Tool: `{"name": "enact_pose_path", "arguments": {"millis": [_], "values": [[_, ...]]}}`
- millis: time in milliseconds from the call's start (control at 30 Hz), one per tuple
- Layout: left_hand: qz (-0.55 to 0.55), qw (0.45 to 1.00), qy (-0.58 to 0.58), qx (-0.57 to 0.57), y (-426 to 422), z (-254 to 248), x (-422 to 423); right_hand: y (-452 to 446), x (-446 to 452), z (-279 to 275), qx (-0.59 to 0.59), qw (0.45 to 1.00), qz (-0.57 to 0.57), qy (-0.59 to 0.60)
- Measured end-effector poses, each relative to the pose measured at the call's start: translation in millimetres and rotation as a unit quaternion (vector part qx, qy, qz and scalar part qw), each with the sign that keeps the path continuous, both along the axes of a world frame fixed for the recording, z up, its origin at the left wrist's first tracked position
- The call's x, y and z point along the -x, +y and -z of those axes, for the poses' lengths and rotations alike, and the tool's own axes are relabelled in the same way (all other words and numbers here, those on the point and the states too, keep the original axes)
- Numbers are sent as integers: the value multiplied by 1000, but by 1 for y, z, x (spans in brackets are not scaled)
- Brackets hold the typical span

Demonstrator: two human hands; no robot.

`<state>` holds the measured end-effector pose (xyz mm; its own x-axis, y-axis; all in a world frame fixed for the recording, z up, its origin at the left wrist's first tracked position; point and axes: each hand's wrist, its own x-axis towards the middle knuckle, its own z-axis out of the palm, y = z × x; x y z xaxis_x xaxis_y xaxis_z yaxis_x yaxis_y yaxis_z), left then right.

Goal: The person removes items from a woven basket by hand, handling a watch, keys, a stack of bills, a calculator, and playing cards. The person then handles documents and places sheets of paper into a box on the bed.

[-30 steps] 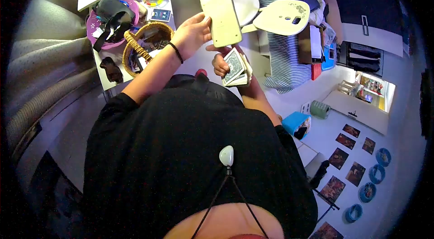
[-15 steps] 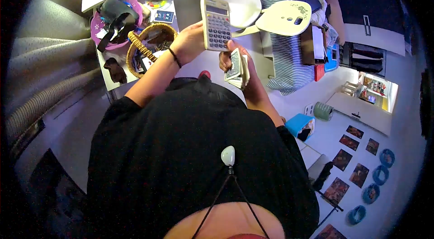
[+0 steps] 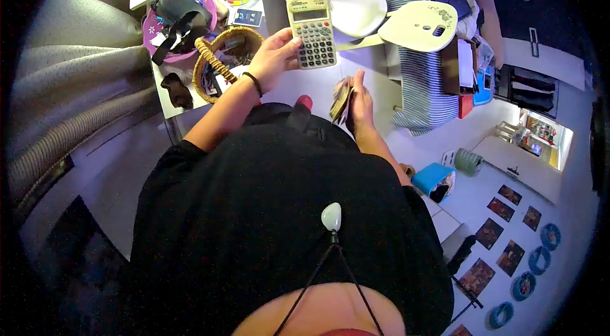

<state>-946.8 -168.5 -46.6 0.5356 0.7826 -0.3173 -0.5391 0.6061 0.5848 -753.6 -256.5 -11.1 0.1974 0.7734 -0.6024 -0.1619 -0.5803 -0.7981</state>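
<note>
My left hand (image 3: 276, 59), with a dark band at the wrist, grips a pale calculator (image 3: 316, 40) by its left edge, thumb on the front. The calculator stands upright, with its keys and display facing me. Lower and to the right, my right hand (image 3: 361, 107) is closed on a stack of playing cards (image 3: 342, 101), seen mostly edge-on, with the thumb pointing up. The two hands are apart. The fingers behind the calculator and behind the cards are partly hidden.
At the left, a wicker basket (image 3: 206, 69) and a pink basket (image 3: 152, 31) holding dark items stand on a white table. A white chair seat (image 3: 352, 2) and its pale backrest (image 3: 419, 26) lie beyond the calculator. Right of them is a striped bedcover (image 3: 416, 97). A blue bin (image 3: 432, 178) stands farther right.
My right hand has moved down, away from the calculator, turning the cards edge-on. My left thumb has come onto the calculator's front. The whole view has shifted slightly.
</note>
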Motion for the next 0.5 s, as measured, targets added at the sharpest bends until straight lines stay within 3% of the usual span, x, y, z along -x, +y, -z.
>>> {"name": "enact_pose_path", "arguments": {"millis": [133,200,233,300,333,500], "values": [[0,999,40,16,-3,-3,-8,-31,-33,21,12,997,-71,-30],[6,999,46,27,-2,4,-12,-34,-47,13,-51,978,-196,59],[8,998,49,27,-2,7,-16,-40,-64,22,-42,969,-202,133],[16,997,53,57,-5,11,-29,-38,-78,-2,-50,957,-229,174],[10,997,57,49,-5,14,-37,-44,-105,18,-35,939,-262,222],[36,994,90,43,-5,9,-86,-51,-141,16,-10,967,-188,174]]}}
